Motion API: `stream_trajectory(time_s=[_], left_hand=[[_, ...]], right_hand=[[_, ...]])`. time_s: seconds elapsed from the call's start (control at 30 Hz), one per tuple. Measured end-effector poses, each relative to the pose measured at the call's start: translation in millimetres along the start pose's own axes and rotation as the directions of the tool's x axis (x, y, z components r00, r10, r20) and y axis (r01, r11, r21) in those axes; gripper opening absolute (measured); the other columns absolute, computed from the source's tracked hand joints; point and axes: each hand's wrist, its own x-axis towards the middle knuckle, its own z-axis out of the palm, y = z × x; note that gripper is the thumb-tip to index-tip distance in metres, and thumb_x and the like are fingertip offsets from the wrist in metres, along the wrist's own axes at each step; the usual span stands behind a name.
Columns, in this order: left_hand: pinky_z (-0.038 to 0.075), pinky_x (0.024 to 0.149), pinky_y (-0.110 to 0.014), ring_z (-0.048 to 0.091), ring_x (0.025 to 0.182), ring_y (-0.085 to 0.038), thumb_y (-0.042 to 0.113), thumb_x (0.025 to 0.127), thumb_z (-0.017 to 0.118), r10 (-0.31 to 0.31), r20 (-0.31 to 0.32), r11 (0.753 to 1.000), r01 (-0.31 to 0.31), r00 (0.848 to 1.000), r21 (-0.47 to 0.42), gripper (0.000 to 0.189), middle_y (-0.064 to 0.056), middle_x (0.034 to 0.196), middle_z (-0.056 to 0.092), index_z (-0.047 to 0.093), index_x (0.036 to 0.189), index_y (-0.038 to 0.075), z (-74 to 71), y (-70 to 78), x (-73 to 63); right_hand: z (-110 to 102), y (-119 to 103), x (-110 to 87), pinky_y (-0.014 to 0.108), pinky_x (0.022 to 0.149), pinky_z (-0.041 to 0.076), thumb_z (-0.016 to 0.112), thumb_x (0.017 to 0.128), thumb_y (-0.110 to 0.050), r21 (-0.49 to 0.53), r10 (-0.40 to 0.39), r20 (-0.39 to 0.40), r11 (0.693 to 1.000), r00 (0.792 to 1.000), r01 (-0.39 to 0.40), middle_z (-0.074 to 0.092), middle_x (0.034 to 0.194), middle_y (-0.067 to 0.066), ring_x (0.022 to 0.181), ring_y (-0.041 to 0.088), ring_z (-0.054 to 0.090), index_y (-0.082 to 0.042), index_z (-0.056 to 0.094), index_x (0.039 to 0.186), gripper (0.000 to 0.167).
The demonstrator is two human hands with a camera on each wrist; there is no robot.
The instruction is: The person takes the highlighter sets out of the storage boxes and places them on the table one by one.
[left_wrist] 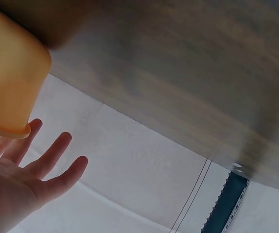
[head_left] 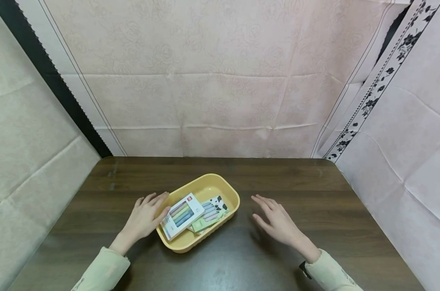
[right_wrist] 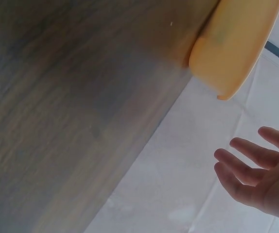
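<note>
A yellow plastic basket (head_left: 209, 182) stands slantwise on the brown table. Inside lies a white box (head_left: 176, 232) whose front shows a row of pastel pens or markers. It partly covers a green box (head_left: 207, 222) with a black-and-white cow pattern and similar pens printed or showing on it. My left hand (head_left: 145, 216) is at the basket's left rim, its fingers extended and its thumb by the edge; whether it presses on the rim I cannot tell. To the right of the basket my right hand (head_left: 278, 222) hovers apart from it, holding nothing, fingers spread in the right wrist view.
The wooden table (head_left: 351, 238) reaches back to a pale patterned cloth (head_left: 212, 101) hanging behind it. More cloth hangs at both sides, with a dark band (head_left: 56, 81) at left and a floral border (head_left: 380, 85) at right.
</note>
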Motion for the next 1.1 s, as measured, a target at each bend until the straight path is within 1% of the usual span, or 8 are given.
stream_trajectory(time_s=[0.13, 0.27, 0.53, 0.87, 1.1], left_hand=[[0.029, 0.094, -0.059, 0.041, 0.122, -0.035, 0.043, 0.091, 0.042, -0.003, 0.021, 1.000, 0.003, 1.000, 0.006, 0.051, -0.007, 0.131, 0.051, 0.043, 0.133, 0.014, 1.3, -0.4, 0.6], [0.029, 0.094, -0.059, 0.039, 0.123, -0.035, 0.044, 0.091, 0.042, -0.004, 0.027, 1.000, 0.004, 1.000, 0.006, 0.052, -0.007, 0.132, 0.050, 0.043, 0.133, 0.014, 2.3, -1.1, 0.9], [0.029, 0.095, -0.060, 0.038, 0.125, -0.036, 0.044, 0.092, 0.040, 0.003, 0.048, 1.000, -0.003, 0.999, -0.015, 0.054, -0.008, 0.135, 0.046, 0.040, 0.135, 0.012, 2.7, -1.1, 0.6], [0.028, 0.095, -0.061, 0.036, 0.125, -0.038, 0.041, 0.091, 0.043, -0.004, 0.049, 1.000, 0.006, 0.999, -0.030, 0.053, -0.008, 0.138, 0.043, 0.038, 0.136, 0.012, 2.4, 0.5, 0.1], [0.028, 0.095, -0.061, 0.036, 0.125, -0.039, 0.041, 0.091, 0.042, 0.000, 0.044, 0.999, 0.001, 0.999, -0.033, 0.053, -0.009, 0.137, 0.043, 0.039, 0.135, 0.012, 2.1, 1.8, -0.1]], right_hand=[[2.0, -1.4, 0.1, 0.050, 0.089, 0.041, 0.056, 0.087, -0.030, 0.001, -0.005, 0.005, 1.000, 1.000, 0.005, 0.049, 0.132, 0.008, 0.116, 0.024, 0.049, -0.020, 0.042, 0.133, 0.050], [3.5, -2.2, 0.5, 0.049, 0.089, 0.042, 0.056, 0.086, -0.030, 0.000, -0.018, 0.004, 1.000, 1.000, 0.018, 0.049, 0.132, 0.007, 0.116, 0.023, 0.049, -0.020, 0.042, 0.133, 0.050], [4.1, -5.1, 4.0, 0.048, 0.090, 0.041, 0.055, 0.087, -0.032, -0.006, -0.040, 0.000, 0.999, 0.999, 0.040, 0.048, 0.133, 0.007, 0.117, 0.023, 0.048, -0.020, 0.042, 0.133, 0.050], [4.5, -12.6, 11.6, 0.049, 0.092, 0.040, 0.054, 0.087, -0.032, 0.001, -0.034, 0.035, 0.999, 0.999, 0.034, 0.046, 0.135, 0.005, 0.119, 0.022, 0.047, -0.020, 0.042, 0.133, 0.049], [5.9, -15.2, 14.9, 0.046, 0.091, 0.041, 0.053, 0.088, -0.034, 0.004, -0.046, 0.033, 0.999, 0.998, 0.045, 0.046, 0.135, 0.005, 0.119, 0.021, 0.047, -0.019, 0.043, 0.133, 0.048]])
